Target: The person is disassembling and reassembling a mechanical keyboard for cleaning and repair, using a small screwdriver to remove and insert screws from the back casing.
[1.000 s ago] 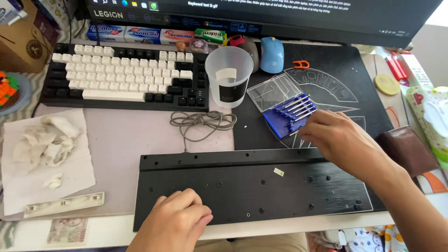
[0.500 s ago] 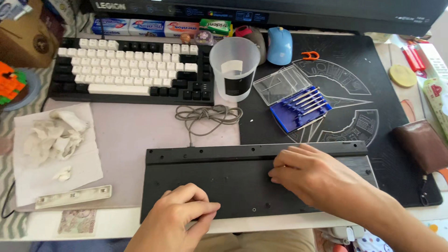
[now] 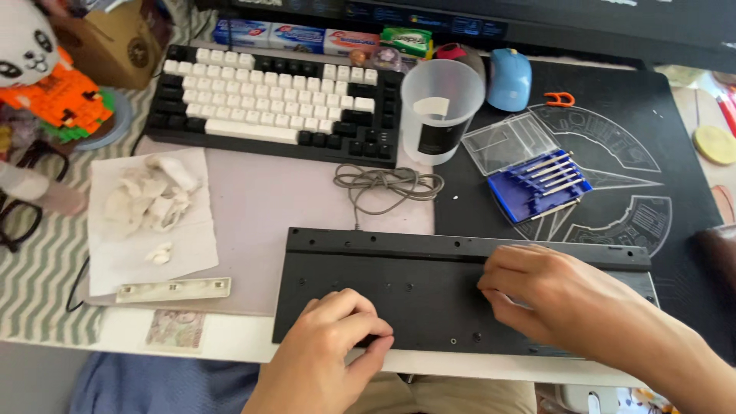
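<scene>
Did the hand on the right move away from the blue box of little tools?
Yes. The right hand came down from beside the blue screwdriver case onto the black keyboard base, nearer the left hand.
</scene>
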